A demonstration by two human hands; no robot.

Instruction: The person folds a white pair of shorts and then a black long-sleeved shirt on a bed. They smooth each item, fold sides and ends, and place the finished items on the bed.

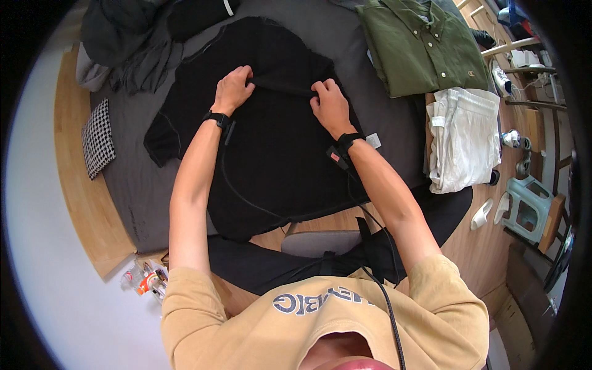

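Observation:
A black garment (282, 157) with visible seams, its inside seemingly turned out, lies spread over the dark grey bed sheet (384, 115). My left hand (234, 89) pinches a fold of its fabric between thumb and fingers. Level with it, my right hand (330, 106) grips the same fold further right, and the cloth is drawn taut between them. One short sleeve (163, 138) reaches out to the left. The garment's lower edge hangs over the bed's near side, close to my lap. A small white tag (373, 140) shows beside my right wrist.
A folded green button-up shirt (423, 51) and folded white clothing (464, 138) are at the right. Dark crumpled cloth (134, 51) and a houndstooth cushion (99, 138) are at the left. Cables (236, 185) run from both wrist straps. A plastic stool (528, 208) stands on the floor.

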